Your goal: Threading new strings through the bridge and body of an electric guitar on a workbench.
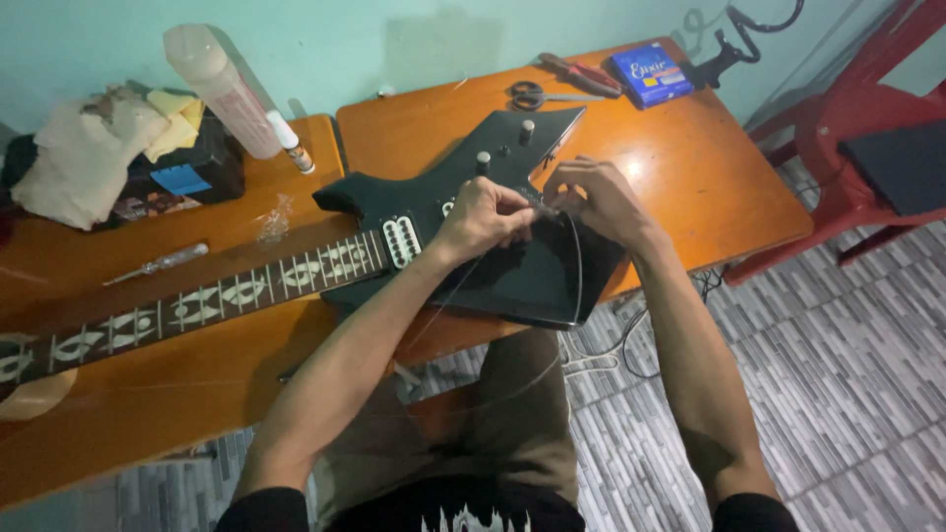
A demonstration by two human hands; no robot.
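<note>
Nearest: the person's lap in brown trousers (512,414), with both bare forearms reaching away to the far side.
Left hand (480,219): fingers curled together, pinching a thin steel guitar string (575,261) over the bridge area.
Right hand (591,197): just beside the left, fingers closed on the same string.
Guitar: a glossy black angular electric guitar body (522,281) lies flat across two orange wooden tables (709,177); its dark inlaid fretboard (197,305) runs left.
Far side: black-handled scissors (532,96), red-handled pliers (581,74), a blue string packet (650,74).
Left: a clear-handled screwdriver (158,264).
</note>
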